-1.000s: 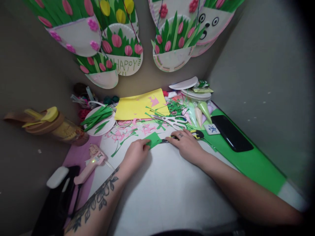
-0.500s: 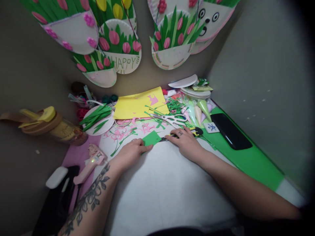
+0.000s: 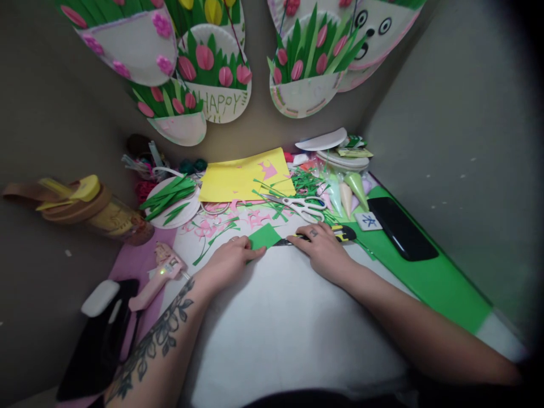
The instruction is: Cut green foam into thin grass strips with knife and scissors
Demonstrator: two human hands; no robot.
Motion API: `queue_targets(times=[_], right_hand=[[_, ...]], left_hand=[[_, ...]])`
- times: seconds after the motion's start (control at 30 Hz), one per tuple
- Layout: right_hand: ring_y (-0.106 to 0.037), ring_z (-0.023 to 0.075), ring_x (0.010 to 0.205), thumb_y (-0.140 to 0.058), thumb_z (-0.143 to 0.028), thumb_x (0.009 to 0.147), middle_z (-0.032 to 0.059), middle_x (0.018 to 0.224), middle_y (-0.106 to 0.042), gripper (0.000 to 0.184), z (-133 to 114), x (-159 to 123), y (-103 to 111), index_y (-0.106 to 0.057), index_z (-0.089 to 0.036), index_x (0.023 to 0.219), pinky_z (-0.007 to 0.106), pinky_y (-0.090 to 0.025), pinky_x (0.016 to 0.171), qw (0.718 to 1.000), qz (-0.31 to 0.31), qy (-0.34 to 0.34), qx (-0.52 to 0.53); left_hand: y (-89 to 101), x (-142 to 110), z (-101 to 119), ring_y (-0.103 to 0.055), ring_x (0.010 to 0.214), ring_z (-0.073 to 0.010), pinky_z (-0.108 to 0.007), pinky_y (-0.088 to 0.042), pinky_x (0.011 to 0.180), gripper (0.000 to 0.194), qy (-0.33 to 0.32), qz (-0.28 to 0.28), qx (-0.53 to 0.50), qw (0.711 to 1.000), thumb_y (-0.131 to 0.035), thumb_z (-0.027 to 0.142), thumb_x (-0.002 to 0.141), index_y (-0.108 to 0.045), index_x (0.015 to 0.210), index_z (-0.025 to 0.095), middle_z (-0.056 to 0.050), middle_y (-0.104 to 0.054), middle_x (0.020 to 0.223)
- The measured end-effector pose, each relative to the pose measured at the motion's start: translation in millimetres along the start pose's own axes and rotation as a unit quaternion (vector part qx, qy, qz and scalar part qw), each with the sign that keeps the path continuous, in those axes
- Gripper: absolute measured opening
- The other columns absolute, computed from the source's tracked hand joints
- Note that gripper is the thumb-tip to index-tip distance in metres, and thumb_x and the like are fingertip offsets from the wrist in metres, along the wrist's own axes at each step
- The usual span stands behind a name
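A small piece of green paper (image 3: 264,236) lies on the white work surface, with my left hand (image 3: 229,259) gripping its near-left side between bent fingers and thumb. My right hand (image 3: 323,249) is closed around a yellow-and-black utility knife (image 3: 343,233), pressed low over the table. The knife's blade (image 3: 282,242) points left and meets the paper's lower right edge. Just beyond my right hand lie white-handled scissors (image 3: 305,207) and green paper scraps (image 3: 306,182). Pink paper scraps (image 3: 208,225) are scattered behind the green piece.
At left are a pink glue gun (image 3: 155,281), a tumbler (image 3: 108,218) and a paper plate (image 3: 187,212) of green strips. Yellow paper (image 3: 242,177) lies at the back. A black phone (image 3: 402,228) and piping bags (image 3: 356,190) are at right. Plate crafts (image 3: 306,96) hang on the wall.
The camera view has shifted slightly, moving the scene a little to the right. The blade has slid slightly left against the paper's edge. Both hands keep their grips.
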State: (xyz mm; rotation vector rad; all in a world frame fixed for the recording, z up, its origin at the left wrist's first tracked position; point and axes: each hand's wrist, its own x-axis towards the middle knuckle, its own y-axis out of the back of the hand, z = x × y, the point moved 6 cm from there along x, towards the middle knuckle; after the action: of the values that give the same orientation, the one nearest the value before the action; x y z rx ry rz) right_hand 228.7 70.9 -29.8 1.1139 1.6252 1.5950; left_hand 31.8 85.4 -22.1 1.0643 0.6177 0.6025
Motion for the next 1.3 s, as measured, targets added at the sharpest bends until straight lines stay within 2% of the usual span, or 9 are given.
queue_targets(times=[0.23,0.33,0.4,0.53,0.67,0.87,1.1,1.3], right_hand=[[-0.049,0.0234,0.103,-0.045,0.001,0.076,0.0098,0.110,-0.062,0.051,-29.9,-3.2,2.3,-0.064,-0.023,0.117,0.045,-0.023,0.100,0.997,-0.005,0.063,0.042],[-0.049,0.0224,0.102,-0.045,0.002,0.075,0.0093,0.110,-0.062,0.054,-34.0,-4.9,4.9,-0.063,-0.024,0.118,0.043,-0.026,0.099,0.995,0.011,0.085,0.053],[-0.049,0.0221,0.103,-0.046,0.002,0.075,0.0092,0.112,-0.061,0.054,-25.0,-4.8,9.3,-0.063,-0.025,0.119,0.040,-0.029,0.096,0.996,0.046,0.062,0.050],[-0.046,0.0244,0.107,-0.046,0.000,0.077,0.0104,0.116,-0.060,0.054,7.5,-2.1,15.5,-0.062,-0.025,0.122,0.040,-0.029,0.095,0.993,0.105,-0.046,-0.005],[-0.046,0.0242,0.109,-0.045,0.000,0.078,0.0103,0.119,-0.059,0.054,19.9,4.3,7.0,-0.061,-0.025,0.123,0.042,-0.024,0.098,0.996,0.061,-0.058,-0.040],[-0.047,0.0242,0.111,-0.044,0.001,0.076,0.0093,0.119,-0.060,0.057,7.1,5.1,1.3,-0.061,-0.027,0.123,0.048,-0.018,0.103,0.999,0.001,-0.032,-0.019],[-0.048,0.0249,0.109,-0.044,0.000,0.076,0.0115,0.117,-0.061,0.057,-18.5,2.0,2.3,-0.060,-0.024,0.125,0.048,-0.019,0.102,1.000,-0.012,-0.004,-0.003],[-0.047,0.0262,0.108,-0.045,-0.002,0.079,0.0124,0.117,-0.060,0.053,-22.7,4.7,1.5,-0.060,-0.023,0.125,0.046,-0.020,0.101,1.000,-0.016,-0.005,-0.007]], left_hand=[[-2.6,-0.1,-2.4,-0.047,0.081,-0.0156,-0.025,-0.034,0.070,0.038,-0.010,0.014,0.002,1.000,-0.034,0.025,0.096,-0.060,0.123,0.035,-0.003,-0.051,0.085],[0.3,-1.1,-3.3,-0.049,0.081,-0.0155,-0.025,-0.037,0.071,0.037,-0.007,0.028,-0.018,0.999,-0.037,0.023,0.095,-0.064,0.118,0.032,-0.003,-0.053,0.083],[3.3,-2.1,-4.9,-0.052,0.082,-0.0158,-0.025,-0.039,0.072,0.034,0.000,0.040,-0.046,0.998,-0.042,0.022,0.092,-0.066,0.115,0.029,-0.003,-0.057,0.083],[9.1,-4.5,-11.6,-0.057,0.084,-0.0160,-0.025,-0.042,0.076,0.037,0.022,0.068,-0.105,0.992,-0.049,0.014,0.084,-0.066,0.116,0.024,-0.004,-0.064,0.092],[10.1,-6.4,-16.4,-0.058,0.082,-0.0144,-0.024,-0.044,0.076,0.044,0.002,0.059,-0.139,0.989,-0.048,0.010,0.081,-0.063,0.120,0.024,-0.004,-0.065,0.093],[5.6,-8.6,-15.7,-0.055,0.086,-0.0140,-0.024,-0.042,0.079,0.045,-0.039,0.023,-0.138,0.989,-0.044,0.012,0.086,-0.060,0.124,0.030,-0.003,-0.060,0.096],[-0.4,-6.7,-7.9,-0.050,0.083,-0.0151,-0.024,-0.038,0.074,0.044,-0.028,0.016,-0.061,0.998,-0.038,0.015,0.092,-0.057,0.127,0.033,-0.003,-0.053,0.087],[1.5,-7.4,-1.6,-0.047,0.082,-0.0170,-0.026,-0.035,0.071,0.038,-0.018,0.003,-0.038,0.999,-0.035,0.026,0.096,-0.060,0.124,0.030,-0.004,-0.052,0.086]])
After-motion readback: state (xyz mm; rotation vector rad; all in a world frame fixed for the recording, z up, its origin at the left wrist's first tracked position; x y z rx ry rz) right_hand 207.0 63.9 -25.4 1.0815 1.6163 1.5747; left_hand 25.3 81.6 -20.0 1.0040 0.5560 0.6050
